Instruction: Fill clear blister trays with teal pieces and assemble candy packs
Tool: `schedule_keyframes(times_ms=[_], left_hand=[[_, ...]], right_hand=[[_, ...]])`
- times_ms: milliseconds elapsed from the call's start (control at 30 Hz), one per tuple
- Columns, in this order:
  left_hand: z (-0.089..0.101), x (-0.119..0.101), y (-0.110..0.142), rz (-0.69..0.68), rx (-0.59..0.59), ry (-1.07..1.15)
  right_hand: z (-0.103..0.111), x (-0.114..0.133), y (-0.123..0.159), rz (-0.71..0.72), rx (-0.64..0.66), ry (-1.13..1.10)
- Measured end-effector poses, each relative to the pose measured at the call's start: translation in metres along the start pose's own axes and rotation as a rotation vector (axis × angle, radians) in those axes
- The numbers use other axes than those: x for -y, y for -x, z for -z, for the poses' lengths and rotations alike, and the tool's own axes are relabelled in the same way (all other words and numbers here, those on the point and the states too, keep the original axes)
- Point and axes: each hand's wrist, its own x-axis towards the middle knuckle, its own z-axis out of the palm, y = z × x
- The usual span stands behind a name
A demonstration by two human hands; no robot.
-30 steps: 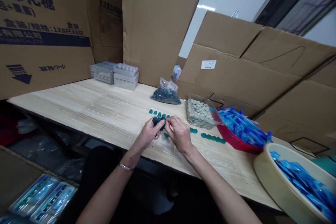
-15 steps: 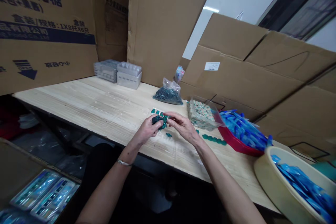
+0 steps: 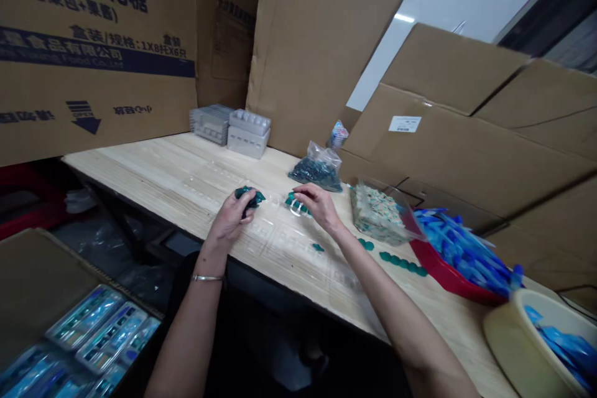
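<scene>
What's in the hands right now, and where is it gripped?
Left hand: a clump of green pieces, thumb across its top. Right hand: cannot tell.

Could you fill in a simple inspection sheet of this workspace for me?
Surface: pale wood-grained table, transparent trays lying on it.
Job's things: green clump, held; green pieces farther right.
Clutter: stacked trays, bag of dark pieces, see-through tub, red basin and cream basin, both holding blue items.
Grips: left grip closed around the clump; right grip at the green pieces, contact unclear.
Cables: dark line at right edge; cannot tell if a cable.
Surroundings: upright cardboard behind; packed cases lower left.
</scene>
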Motion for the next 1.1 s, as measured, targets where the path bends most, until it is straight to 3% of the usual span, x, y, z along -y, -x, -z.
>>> schedule_keyframes(times_ms=[100, 233, 500, 700, 800, 900, 1000, 1100], left_hand=[[0.014, -0.01, -0.001, -0.021, -0.048, 0.049], [0.019, -0.017, 0.0, -0.03, -0.055, 0.09], [0.019, -0.018, -0.002, 0.002, -0.06, 0.153], [0.017, -0.014, -0.005, 0.004, -0.02, 0.207], [0.012, -0.011, -0.006, 0.028, -0.009, 0.246], [0.009, -0.009, -0.006, 0.053, 0.003, 0.26], [0.008, -0.008, -0.006, 0.049, 0.014, 0.279], [0.006, -0.005, -0.006, 0.044, 0.021, 0.277]], right_hand=[[-0.022, -0.022, -0.014, 0.087, 0.089, 0.131], [-0.042, -0.04, -0.022, 0.15, 0.159, 0.25], [-0.06, -0.051, -0.024, 0.224, 0.245, 0.373], [-0.07, -0.05, -0.02, 0.183, 0.225, 0.409], [-0.051, -0.037, -0.015, 0.148, 0.201, 0.361], [-0.01, -0.018, 0.001, 0.066, 0.264, 0.343], [0.033, 0.0, 0.032, -0.099, 0.413, 0.37], [0.051, 0.006, 0.068, -0.184, 0.456, 0.4]])
